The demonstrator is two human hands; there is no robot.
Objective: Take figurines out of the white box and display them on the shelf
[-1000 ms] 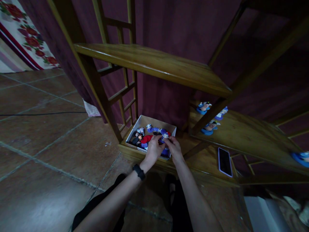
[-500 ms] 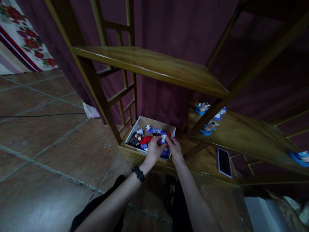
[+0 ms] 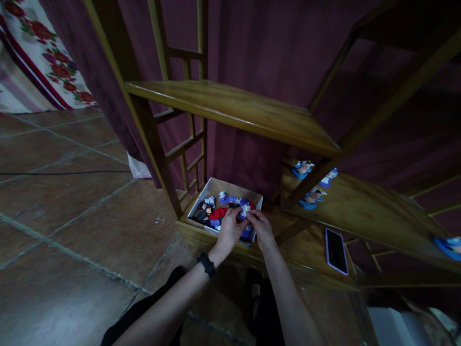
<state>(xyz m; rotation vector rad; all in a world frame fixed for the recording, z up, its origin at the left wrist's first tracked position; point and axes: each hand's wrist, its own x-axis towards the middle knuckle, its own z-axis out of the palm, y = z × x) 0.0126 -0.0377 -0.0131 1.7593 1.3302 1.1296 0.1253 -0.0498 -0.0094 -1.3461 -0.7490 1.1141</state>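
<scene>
A small purple-and-white figurine is held upright between my two hands, above an open cardboard box. My left hand, with a black band on its wrist, has its fingers closed on the figurine's left side. From the right, my right hand pinches the same figurine with thumb and fingers. Inside the box lie several more figurines, among them a small blue-and-white one at the back and a red piece near the middle. My hands hide the front right part of the box.
The box stands on the lowest board of a wooden shelf unit. A phone lies to its right. On the middle shelf stand several figurines, including a blue-based one. A dark red curtain hangs behind.
The camera view has shifted slightly, so the shelf sits a little lower and further right. Both hands stay on the figurine, which has barely moved over the box.
</scene>
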